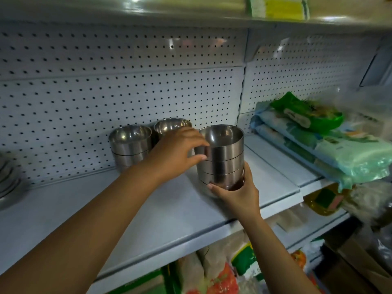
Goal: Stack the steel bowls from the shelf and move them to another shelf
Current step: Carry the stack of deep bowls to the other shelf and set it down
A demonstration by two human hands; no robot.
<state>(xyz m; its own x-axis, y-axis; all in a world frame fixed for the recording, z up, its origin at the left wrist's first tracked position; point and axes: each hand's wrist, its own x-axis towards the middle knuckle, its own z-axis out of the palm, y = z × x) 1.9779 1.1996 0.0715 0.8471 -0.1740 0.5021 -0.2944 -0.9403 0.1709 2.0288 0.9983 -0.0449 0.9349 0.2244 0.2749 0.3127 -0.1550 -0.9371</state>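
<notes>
A stack of several steel bowls point(222, 158) stands just above the white shelf point(127, 209), near its right end. My right hand point(235, 192) grips the stack from below, round its base. My left hand point(176, 153) holds the stack's left side, fingertips and thumb on its upper bowls. Behind my left hand a second stack of steel bowls point(130, 145) stands by the pegboard, and a third steel bowl stack point(171, 125) shows its rim farther back, partly hidden by my hand.
Steel plates point(8, 181) lie at the shelf's far left edge. Packets in green and pale blue wrappers point(318, 143) fill the neighbouring shelf to the right. Bagged goods point(212, 274) sit on the shelf below. A perforated back panel point(106, 92) closes the rear.
</notes>
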